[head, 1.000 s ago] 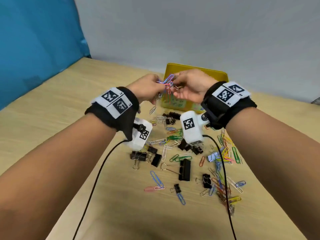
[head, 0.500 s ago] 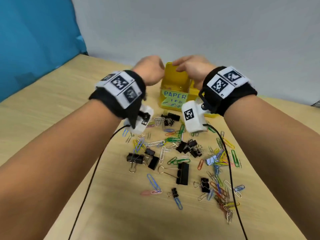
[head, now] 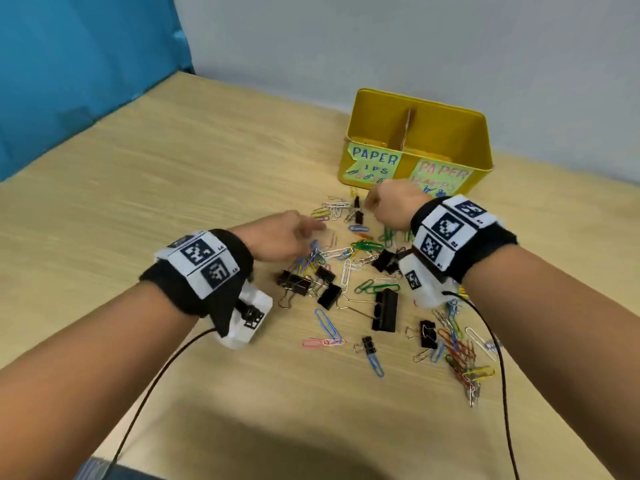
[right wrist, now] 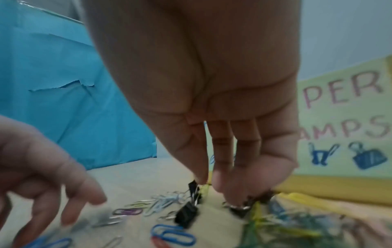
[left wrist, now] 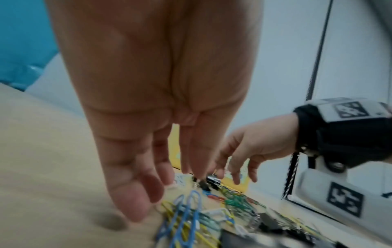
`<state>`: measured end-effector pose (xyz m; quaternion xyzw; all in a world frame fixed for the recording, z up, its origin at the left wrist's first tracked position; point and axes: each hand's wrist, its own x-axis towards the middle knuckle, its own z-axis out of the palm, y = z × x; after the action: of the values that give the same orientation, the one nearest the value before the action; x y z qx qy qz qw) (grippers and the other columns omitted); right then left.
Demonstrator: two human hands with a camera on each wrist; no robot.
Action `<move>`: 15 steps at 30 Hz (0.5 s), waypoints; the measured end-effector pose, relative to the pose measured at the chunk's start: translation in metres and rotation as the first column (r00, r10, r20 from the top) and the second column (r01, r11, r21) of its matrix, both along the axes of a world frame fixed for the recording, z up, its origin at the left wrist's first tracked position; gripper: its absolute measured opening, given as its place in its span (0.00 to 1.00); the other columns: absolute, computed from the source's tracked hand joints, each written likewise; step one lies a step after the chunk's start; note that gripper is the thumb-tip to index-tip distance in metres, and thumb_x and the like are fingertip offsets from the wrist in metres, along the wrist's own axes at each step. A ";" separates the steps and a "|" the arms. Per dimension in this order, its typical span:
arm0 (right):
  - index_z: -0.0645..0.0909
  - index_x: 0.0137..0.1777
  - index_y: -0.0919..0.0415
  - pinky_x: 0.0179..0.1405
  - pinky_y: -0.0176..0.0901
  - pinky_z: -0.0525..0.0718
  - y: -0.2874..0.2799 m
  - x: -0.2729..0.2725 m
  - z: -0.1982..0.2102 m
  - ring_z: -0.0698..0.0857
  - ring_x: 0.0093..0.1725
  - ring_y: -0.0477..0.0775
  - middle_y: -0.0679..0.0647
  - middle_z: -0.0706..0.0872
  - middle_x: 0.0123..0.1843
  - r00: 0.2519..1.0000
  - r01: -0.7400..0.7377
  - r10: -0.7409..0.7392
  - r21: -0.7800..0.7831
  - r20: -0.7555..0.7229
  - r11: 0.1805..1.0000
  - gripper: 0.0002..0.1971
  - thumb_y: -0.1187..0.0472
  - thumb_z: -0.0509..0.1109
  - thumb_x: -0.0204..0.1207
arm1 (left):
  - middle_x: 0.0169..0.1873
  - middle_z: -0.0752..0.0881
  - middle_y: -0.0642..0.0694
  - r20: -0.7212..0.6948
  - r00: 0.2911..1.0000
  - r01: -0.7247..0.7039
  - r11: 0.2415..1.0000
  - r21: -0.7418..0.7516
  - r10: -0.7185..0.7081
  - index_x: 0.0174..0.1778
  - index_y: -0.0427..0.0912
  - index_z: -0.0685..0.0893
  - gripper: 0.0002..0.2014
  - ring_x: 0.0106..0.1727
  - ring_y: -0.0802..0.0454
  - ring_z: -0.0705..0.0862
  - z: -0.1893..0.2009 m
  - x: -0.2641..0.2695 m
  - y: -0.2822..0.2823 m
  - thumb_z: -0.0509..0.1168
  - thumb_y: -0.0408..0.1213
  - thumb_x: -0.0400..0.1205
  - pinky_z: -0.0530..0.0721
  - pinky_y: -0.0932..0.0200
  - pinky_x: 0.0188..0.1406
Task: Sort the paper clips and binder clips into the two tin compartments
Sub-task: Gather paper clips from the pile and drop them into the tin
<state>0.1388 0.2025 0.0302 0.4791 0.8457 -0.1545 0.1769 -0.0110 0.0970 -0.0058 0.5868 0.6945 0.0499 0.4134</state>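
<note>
1. Pale wood counter against a grey wall, blue sheet off to the left. A yellow tin sits toward the far edge, with a divider splitting it in two.
2. Tin labels: the left compartment reads PAPER (clips), the right one PAPER CLAMPS with little binder-clip drawings. From here I can't see what's inside either side.
3. Loads still loose on the counter – coloured paper clips and black binder clips mixed in a pile between the tin and the near edge, plus a tangle of clips toward the right edge. So the sort looks far from done.
4. Left hand hovers over the left side of the pile, fingers relaxed and spread, holding nothing.
5. Right hand is down just in front of the tin, fingertips drawn together at a small binder clip – they're at its wire handle, but blur means I can't tell if the pinch has actually closed.
6. My read: this is the pick-up step. Next it needs a firm pinch, a lift, and a drop into the right compartment, without dragging any tangled paper clips along.
</note>
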 end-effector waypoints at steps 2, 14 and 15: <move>0.77 0.70 0.62 0.59 0.44 0.79 0.003 0.007 0.000 0.80 0.67 0.62 0.62 0.81 0.69 0.998 0.020 -0.018 0.047 -0.055 0.999 0.21 0.71 0.55 0.79 | 0.69 0.73 0.35 -0.053 0.995 -0.084 0.991 0.105 0.090 0.79 0.44 0.67 0.29 0.63 0.43 0.78 0.001 -0.001 0.009 0.58 0.24 0.80 0.75 0.60 0.61; 0.82 0.60 0.64 0.59 0.48 0.79 0.014 0.035 0.000 0.81 0.64 0.61 0.61 0.83 0.65 0.957 0.221 -0.204 0.065 -0.206 0.973 0.17 0.73 0.57 0.78 | 0.73 0.74 0.42 -0.096 0.994 0.065 0.995 0.071 -0.059 0.71 0.43 0.78 0.25 0.73 0.44 0.74 0.004 0.049 0.035 0.52 0.22 0.80 0.72 0.56 0.72; 0.79 0.64 0.66 0.58 0.48 0.79 0.014 0.035 -0.002 0.81 0.64 0.62 0.63 0.82 0.66 0.962 0.231 -0.216 0.075 -0.166 0.970 0.17 0.73 0.58 0.78 | 0.72 0.73 0.40 -0.107 0.994 0.041 0.994 0.098 -0.031 0.72 0.43 0.76 0.26 0.73 0.43 0.73 0.003 0.049 0.035 0.52 0.22 0.80 0.73 0.54 0.73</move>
<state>0.1738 0.2169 0.0285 0.5656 0.8038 -0.1709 0.0689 0.0377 0.1321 -0.0025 0.6210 0.7014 0.0461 0.3469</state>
